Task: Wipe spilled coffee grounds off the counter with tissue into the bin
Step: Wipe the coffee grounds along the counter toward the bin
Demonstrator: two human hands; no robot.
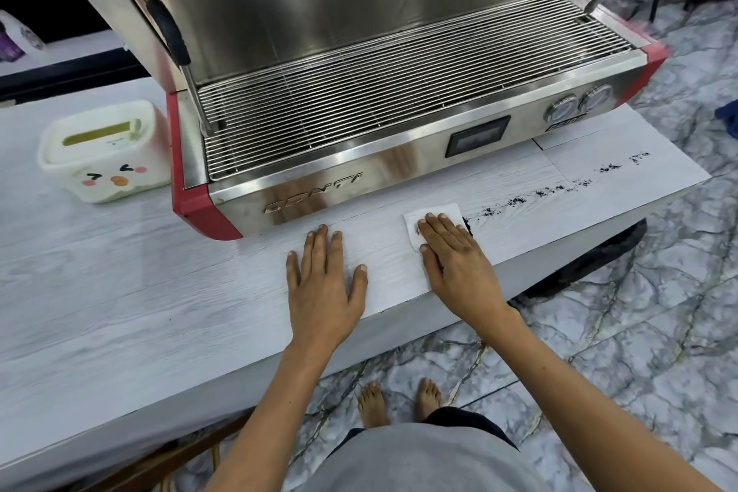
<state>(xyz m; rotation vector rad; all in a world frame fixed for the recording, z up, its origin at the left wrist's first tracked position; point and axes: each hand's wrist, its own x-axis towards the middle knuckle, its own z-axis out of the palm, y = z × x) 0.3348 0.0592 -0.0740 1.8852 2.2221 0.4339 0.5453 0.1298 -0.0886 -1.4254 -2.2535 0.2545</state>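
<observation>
A folded white tissue lies flat on the pale wood-grain counter, just in front of the espresso machine. My right hand presses down on it with straight fingers and covers its near half. A small dark heap of coffee grounds sits against the tissue's right edge. From there a thin broken trail of grounds runs right towards the counter's end. My left hand rests flat on the counter, left of the tissue, holding nothing. A dark object, perhaps the bin, shows below the counter edge at the right.
A steel and red espresso machine with a drip grate fills the back of the counter. A white tissue box with a cartoon face stands to its left. The counter edge runs diagonally by my wrists, with marble floor below.
</observation>
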